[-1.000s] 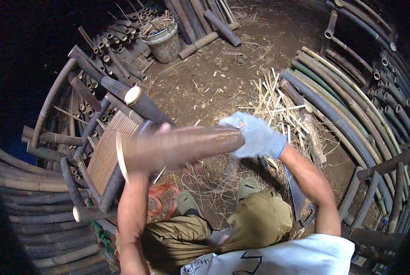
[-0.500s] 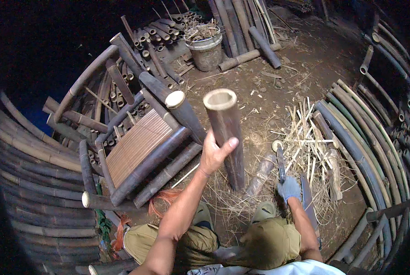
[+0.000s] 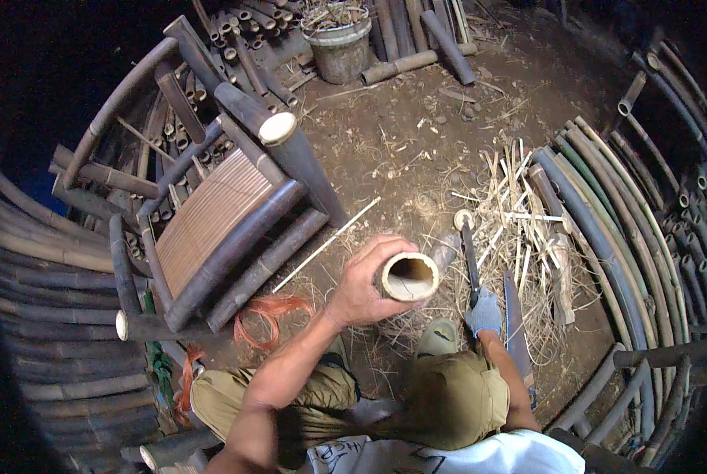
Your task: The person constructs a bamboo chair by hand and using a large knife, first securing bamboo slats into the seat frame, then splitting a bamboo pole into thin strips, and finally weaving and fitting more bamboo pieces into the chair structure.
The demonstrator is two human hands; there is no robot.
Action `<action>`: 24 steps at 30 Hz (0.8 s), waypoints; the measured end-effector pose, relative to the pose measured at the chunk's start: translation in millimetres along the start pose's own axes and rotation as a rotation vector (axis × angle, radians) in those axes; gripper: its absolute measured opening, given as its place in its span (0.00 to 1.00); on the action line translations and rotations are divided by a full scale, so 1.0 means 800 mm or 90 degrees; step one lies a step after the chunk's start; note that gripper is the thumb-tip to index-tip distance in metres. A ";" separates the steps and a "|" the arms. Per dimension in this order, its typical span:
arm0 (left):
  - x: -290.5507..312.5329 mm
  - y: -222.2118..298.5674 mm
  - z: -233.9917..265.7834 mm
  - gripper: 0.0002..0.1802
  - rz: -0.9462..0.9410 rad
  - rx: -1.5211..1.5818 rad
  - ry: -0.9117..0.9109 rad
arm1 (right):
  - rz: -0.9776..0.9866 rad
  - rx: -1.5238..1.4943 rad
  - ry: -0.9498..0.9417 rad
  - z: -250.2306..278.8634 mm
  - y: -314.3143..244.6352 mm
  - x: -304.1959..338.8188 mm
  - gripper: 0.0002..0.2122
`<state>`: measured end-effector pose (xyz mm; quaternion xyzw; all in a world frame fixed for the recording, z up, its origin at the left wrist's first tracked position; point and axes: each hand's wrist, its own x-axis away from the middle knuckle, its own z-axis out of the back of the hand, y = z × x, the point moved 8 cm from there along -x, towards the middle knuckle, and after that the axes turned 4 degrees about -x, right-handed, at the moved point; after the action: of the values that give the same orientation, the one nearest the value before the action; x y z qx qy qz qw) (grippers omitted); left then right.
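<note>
Gripped in my left hand [image 3: 360, 284] is a cut bamboo tube [image 3: 413, 280], its hollow, pale-rimmed end turned up towards me. The fingers wrap round its side, and most of its length is hidden below the rim. My right hand [image 3: 485, 313], in a blue-grey glove, is closed round a dark, narrow, blade-like tool [image 3: 471, 257] pointing away from me. At the tool's far end shows a pale round disc [image 3: 464, 217]. Close beside the glove a saw blade [image 3: 516, 328] lies on the ground.
To the left stands a bamboo chair [image 3: 223, 229] with a slatted seat. Bamboo shavings [image 3: 515, 225] lie heaped beyond my right hand. Long bamboo poles [image 3: 606, 237] line the right side. A bucket of scraps [image 3: 336, 51] stands at the back. Orange strands [image 3: 265, 320] lie near my left foot.
My left hand has tipped the bamboo tube so its open end faces up at me, and brought it lower and closer. My right hand still grips the dark tool. The view has shifted.
</note>
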<state>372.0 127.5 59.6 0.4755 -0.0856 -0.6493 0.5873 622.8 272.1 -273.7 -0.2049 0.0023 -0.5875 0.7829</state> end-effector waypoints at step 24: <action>-0.033 -0.010 0.004 0.47 0.004 -0.117 0.117 | 0.155 -0.578 0.170 0.331 -0.131 0.112 0.24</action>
<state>360.6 150.8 69.4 0.4766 0.0267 -0.6062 0.6361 618.8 250.5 24.3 -0.4470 0.3827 -0.4521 0.6703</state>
